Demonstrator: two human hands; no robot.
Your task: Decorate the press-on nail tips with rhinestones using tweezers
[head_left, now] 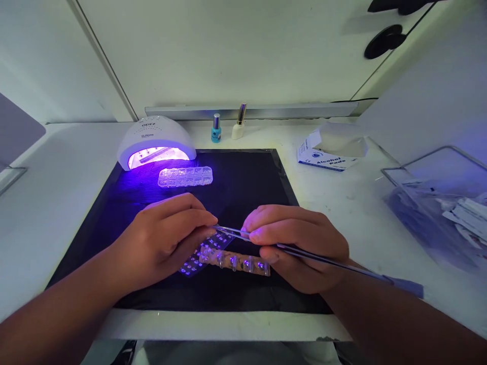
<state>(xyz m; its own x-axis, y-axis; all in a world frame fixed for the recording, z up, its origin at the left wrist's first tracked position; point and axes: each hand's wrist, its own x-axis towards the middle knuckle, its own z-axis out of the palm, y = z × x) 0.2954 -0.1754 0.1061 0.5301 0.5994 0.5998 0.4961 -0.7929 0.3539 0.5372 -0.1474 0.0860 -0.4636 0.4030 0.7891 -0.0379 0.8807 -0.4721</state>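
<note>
My right hand (300, 243) is closed around long thin metal tweezers (327, 259), whose tips point left. At those tips my left hand (171, 238) is pinched, its thumb and forefinger pressed together; anything between them is too small to make out. Below the tweezers lies a strip (236, 261) bearing several shiny nail pieces. Partly under the strip and my left fingers is a dark sheet (192, 264) of small light decorations. A clear compartment case (185, 177) rests farther back on the black mat (243, 187).
A lit white nail lamp (155, 133) stands at the back left. Behind the mat are a blue bottle (216, 130) and a cream bottle (238, 131). An open alcohol pads box (327, 152) and a wire basket (437, 213) of packets sit to the right.
</note>
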